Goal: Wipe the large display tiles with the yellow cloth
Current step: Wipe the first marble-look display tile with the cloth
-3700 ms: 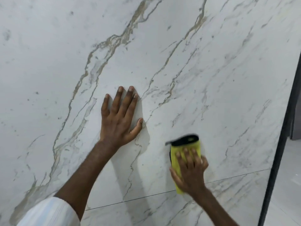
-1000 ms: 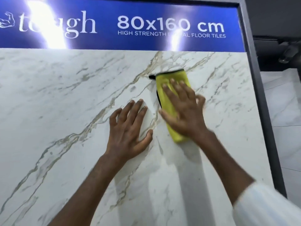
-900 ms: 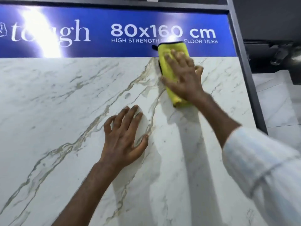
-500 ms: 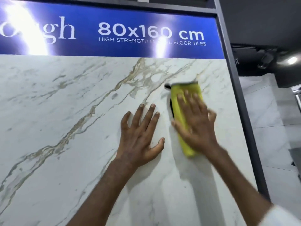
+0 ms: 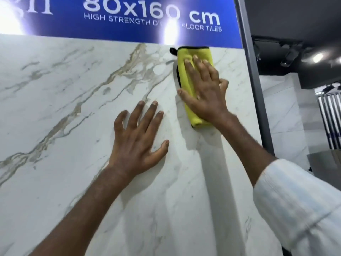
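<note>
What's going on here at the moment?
A person is wiping a large white marble-look display tile. The right hand presses a folded yellow cloth flat against the tile's top right corner, just below the blue sign and beside the dark frame post. The left hand rests flat on the tile, fingers spread, lower and to the left of the cloth.

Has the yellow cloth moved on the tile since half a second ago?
Yes. The yellow cloth went up: its top edge now meets the blue banner; before, bare tile showed between.
</note>
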